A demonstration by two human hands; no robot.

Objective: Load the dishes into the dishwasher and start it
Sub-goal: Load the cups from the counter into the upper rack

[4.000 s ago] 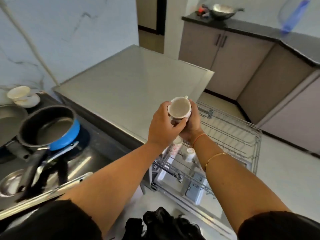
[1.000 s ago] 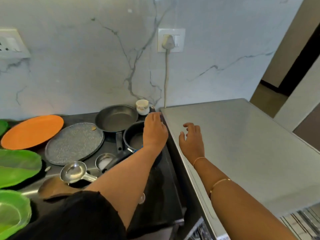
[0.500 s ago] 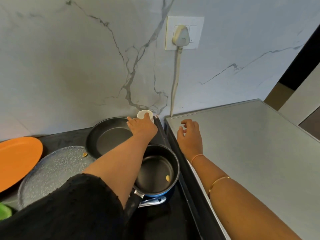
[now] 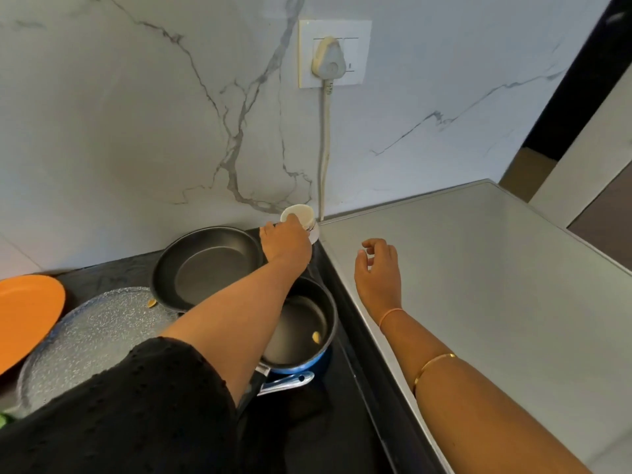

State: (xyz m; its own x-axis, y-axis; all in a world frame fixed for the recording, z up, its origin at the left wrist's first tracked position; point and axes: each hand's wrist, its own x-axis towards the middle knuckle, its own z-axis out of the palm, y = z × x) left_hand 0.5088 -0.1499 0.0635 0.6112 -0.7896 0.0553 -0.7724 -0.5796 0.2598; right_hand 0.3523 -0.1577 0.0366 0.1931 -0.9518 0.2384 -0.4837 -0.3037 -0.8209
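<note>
A small white cup stands on a white saucer at the back of the dark counter, against the marble wall. My left hand has reached over the pans and its thumb and fingers close around the cup's rim and side. My right hand hovers over the near left corner of the dishwasher's steel top, fingers loosely curled and holding nothing. The dishwasher's racks are out of view.
A black frying pan and a blue saucepan with a food scrap sit under my left arm. Left of them lie a grey speckled plate and an orange plate. A plug and its cable hang behind the cup.
My left hand moved from above the saucepan to the back wall and closed on the white cup. My right hand stayed over the steel top, lifting slightly. The view came closer.
</note>
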